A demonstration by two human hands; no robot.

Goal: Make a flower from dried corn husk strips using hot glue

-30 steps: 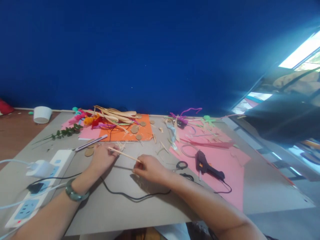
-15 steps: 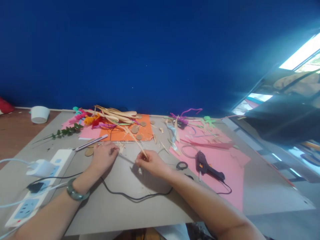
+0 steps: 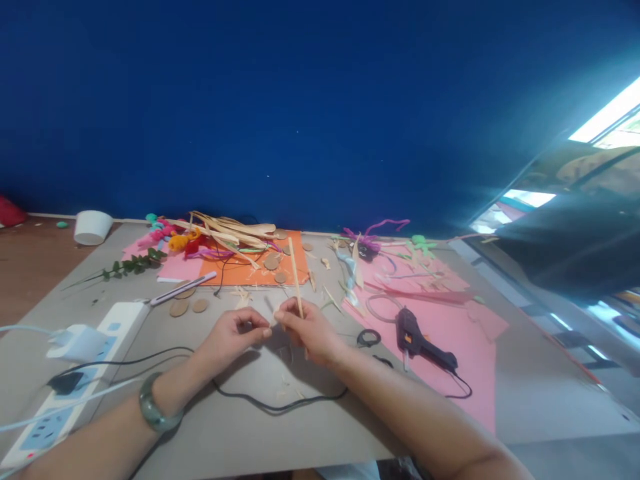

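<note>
1. Nearest, the front edge of the grey counter [image 3: 240,440] runs along the bottom of the view; a plain strip of its surface separates that edge from a looping black cable [image 3: 270,408].
2. At left, a white power strip [image 3: 117,323] lies aslant, bounding the left arm's room.
3. Beyond the cable, the left hand [image 3: 240,333] curves thumb and forefinger toward the right hand's fingertips; whether it grips anything is too small to tell. Half a second ago it lay farther left; now a brown disc [image 3: 200,305] shows where it was.
4. The right hand [image 3: 310,330] pinches a pale stick [image 3: 295,273] over the counter's middle. The stick stands nearly upright, where before it slanted away to the left.
5. Right of that hand, scissors [image 3: 369,338] and a black glue gun [image 3: 420,343] limit sideways room, the gun on pink paper [image 3: 465,393]; more grey surface continues past the paper's right edge.
6. Farther, an orange sheet [image 3: 240,275] bears pale strips [image 3: 240,230], its near edge well short of the hands.
7. At the back, a blue panel [image 3: 300,120] closes off the counter's far edge.
</note>
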